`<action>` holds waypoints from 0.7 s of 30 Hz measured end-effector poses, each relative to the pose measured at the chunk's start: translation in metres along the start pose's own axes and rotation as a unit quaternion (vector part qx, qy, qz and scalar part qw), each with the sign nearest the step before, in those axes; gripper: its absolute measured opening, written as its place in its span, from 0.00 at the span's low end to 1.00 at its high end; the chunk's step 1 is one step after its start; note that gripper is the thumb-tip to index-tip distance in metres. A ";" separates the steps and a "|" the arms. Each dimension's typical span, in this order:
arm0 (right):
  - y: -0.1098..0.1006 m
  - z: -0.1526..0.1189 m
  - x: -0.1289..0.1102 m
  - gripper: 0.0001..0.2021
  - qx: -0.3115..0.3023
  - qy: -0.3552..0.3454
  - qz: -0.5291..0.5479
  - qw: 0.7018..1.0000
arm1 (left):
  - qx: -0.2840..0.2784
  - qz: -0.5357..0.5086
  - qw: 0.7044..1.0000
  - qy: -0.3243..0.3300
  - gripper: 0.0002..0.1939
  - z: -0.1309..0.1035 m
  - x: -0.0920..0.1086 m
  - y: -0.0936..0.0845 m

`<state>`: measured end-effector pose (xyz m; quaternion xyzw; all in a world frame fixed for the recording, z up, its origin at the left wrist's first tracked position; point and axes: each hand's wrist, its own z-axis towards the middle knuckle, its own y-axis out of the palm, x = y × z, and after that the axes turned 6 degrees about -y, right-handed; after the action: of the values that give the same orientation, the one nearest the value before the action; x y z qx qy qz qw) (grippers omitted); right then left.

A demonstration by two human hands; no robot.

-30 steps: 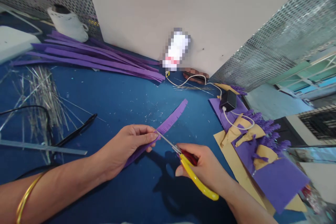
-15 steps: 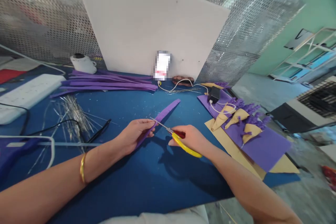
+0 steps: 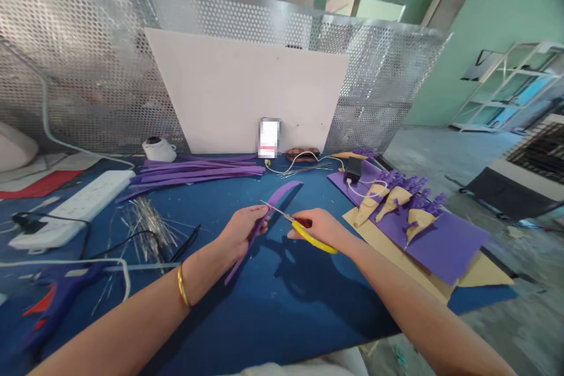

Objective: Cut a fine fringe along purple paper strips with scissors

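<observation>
Near the middle of the blue table, my left hand [image 3: 244, 231] pinches a long purple strip [image 3: 282, 192] that slants up to the right, its lower end hanging below the fingers. My right hand [image 3: 318, 227] is closed round the yellow and red handles of the scissors [image 3: 315, 239]. The thin blades point left and touch or cross the strip beside my left fingertips; whether they are parted is too small to tell. More purple strips [image 3: 198, 174] lie in a bundle behind, toward the left.
On the left are a white power strip [image 3: 86, 205], silvery wires [image 3: 152, 223] and a blue glue gun [image 3: 61, 294]. A lit phone [image 3: 269, 138] leans on a white board [image 3: 247, 88]. Paper-wrapped purple flowers [image 3: 394, 202] lie on purple sheets [image 3: 449, 247] at the right.
The camera view has tilted upward and shifted, showing more of the wall and the glue gun. Both hands keep their holds on the strip and scissors; more of the strip's lower end shows.
</observation>
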<state>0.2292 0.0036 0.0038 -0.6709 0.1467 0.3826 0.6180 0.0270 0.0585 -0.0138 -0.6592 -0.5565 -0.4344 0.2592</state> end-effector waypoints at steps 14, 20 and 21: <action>0.012 -0.008 0.012 0.12 0.026 0.039 0.042 0.998 | -0.006 0.013 1.000 0.026 0.10 0.004 -0.008 -0.001; 0.018 -0.007 0.022 0.17 0.033 0.071 0.052 0.996 | 0.167 -0.022 0.976 0.142 0.19 0.004 0.014 -0.014; 0.019 -0.007 0.023 0.18 0.036 0.075 0.051 0.995 | 0.210 -0.041 0.961 0.175 0.18 0.003 0.025 -0.020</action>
<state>0.2341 -0.0006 -0.0260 -0.6670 0.2405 0.3566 0.6084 0.0091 0.0785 0.0030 -0.4800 -0.6077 -0.4268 0.4670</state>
